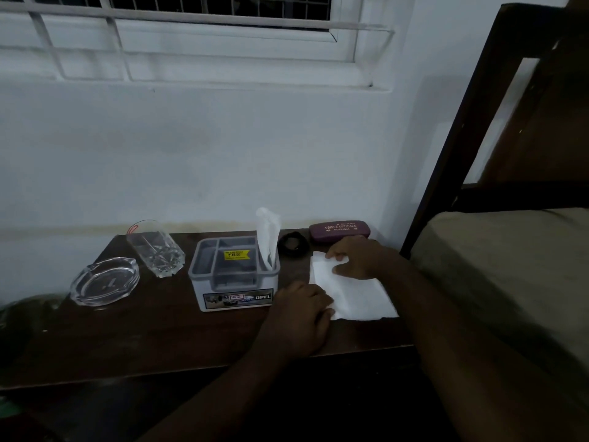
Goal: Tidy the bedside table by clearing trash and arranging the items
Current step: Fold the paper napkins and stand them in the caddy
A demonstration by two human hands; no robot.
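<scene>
While flat on table (159, 339) | white tissue (353, 295) | creased, both hands touching

1. Bedside table (143, 339): dark brown top.
2. Tissue (353, 291) lying flat: plain white, no print.
3. Organizer box (234, 275): grey rim and dividers, white body; yellow price sticker with dark lettering on top; front label strip with white "OPEL" lettering on dark ground.
4. Tissue standing in the box (267, 237): white.
5. Spectacle case (339, 231): maroon, pale lettering.
6. Round object (293, 244) beside the case: black.
7. Tumbler (156, 247): clear glass, cut pattern, red mark near rim.
8. Ashtray (105, 280): clear, colourless.
9. Wall (223, 148): white.
10. Bed frame (471, 122): dark brown; mattress (497, 266): dull beige.
</scene>
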